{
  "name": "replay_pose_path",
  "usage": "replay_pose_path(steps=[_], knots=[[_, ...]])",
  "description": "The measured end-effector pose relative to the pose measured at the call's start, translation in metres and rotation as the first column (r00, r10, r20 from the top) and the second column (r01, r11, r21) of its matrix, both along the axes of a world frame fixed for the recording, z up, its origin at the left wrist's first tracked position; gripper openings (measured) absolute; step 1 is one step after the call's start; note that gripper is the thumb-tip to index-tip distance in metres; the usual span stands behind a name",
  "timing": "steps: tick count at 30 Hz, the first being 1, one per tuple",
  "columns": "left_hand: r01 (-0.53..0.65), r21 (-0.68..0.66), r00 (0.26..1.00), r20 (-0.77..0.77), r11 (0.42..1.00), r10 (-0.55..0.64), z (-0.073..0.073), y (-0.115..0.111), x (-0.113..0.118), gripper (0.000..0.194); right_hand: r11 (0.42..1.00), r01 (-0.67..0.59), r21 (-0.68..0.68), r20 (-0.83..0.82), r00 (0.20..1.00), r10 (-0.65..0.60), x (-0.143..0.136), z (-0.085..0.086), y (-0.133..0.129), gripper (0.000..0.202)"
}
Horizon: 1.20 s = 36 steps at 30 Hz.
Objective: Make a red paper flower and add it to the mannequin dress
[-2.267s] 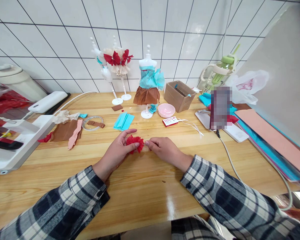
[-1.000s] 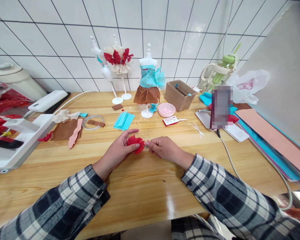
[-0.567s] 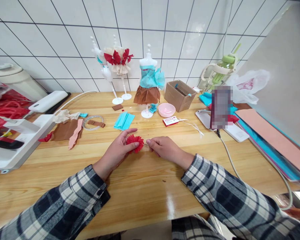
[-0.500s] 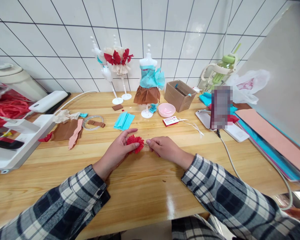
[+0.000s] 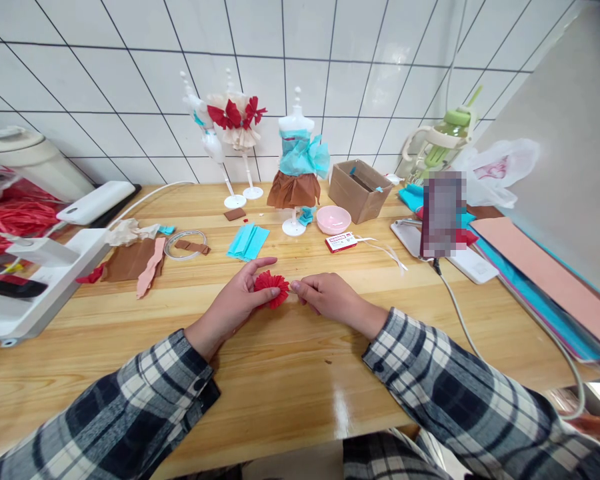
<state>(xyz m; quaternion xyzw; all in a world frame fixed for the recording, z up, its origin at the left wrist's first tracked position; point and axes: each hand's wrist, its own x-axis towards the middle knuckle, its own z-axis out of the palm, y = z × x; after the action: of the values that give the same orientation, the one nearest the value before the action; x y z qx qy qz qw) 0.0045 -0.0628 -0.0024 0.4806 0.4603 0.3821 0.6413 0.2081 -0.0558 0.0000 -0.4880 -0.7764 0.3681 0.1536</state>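
Observation:
My left hand [image 5: 234,299] pinches a red pleated paper rosette [image 5: 266,282] between thumb and fingers, the thumb lying across its front and the index finger stretched out above it. Close by on the right, my right hand [image 5: 330,295] has its thumb and fingertips pressed together at the rosette's edge. A thin strand seems to run between those fingertips and the rosette, too small to name. Beyond the hands lie folded turquoise paper [image 5: 249,241] and a small red-and-white box [image 5: 341,242] with white ties beside it.
Small white dress forms stand along the tiled wall, one in a turquoise and brown paper dress [image 5: 295,187]. Near it are a pink bowl [image 5: 334,219] and a cardboard box [image 5: 359,193]. A power strip [image 5: 45,293] sits left; a phone [image 5: 443,213] stands right.
The red rosette has shifted very slightly to the right in my left hand, and my right fingertips are a touch nearer to it. All else stays in place.

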Motion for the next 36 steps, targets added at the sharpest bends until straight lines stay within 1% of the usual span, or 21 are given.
replay_pose_path(steps=[6,15,23,29,32,36], knots=[[-0.004,-0.006,1.000,0.010,1.000,0.004,-0.0004,0.0004,-0.0006,0.064,1.000,0.001,0.002,-0.001,1.000,-0.001,0.0007,0.0015,0.0000,0.055],[0.009,0.015,1.000,-0.020,1.000,-0.009,-0.0018,0.0006,-0.0013,0.065,1.000,-0.003,0.020,-0.001,1.000,0.003,-0.0002,-0.0026,0.0005,0.053],[0.007,0.007,1.000,-0.016,1.000,-0.007,-0.0017,0.0009,-0.0009,0.065,0.999,-0.008,0.034,-0.004,1.000,0.008,0.0006,-0.0056,0.0018,0.054],[-0.001,0.014,1.000,-0.022,1.000,0.002,-0.0015,0.0003,-0.0008,0.064,1.000,-0.016,0.026,0.002,1.000,0.016,0.0008,-0.0038,0.0011,0.056],[-0.034,-0.002,0.999,0.012,0.999,0.034,-0.0006,-0.0004,0.0006,0.064,1.000,-0.008,0.022,0.003,1.000,0.008,0.0007,-0.0028,0.0009,0.055],[-0.148,-0.052,0.981,0.118,0.988,0.153,0.0010,0.0005,0.0024,0.068,0.999,0.022,0.024,-0.016,1.000,-0.021,0.0003,-0.0021,0.0007,0.053]])
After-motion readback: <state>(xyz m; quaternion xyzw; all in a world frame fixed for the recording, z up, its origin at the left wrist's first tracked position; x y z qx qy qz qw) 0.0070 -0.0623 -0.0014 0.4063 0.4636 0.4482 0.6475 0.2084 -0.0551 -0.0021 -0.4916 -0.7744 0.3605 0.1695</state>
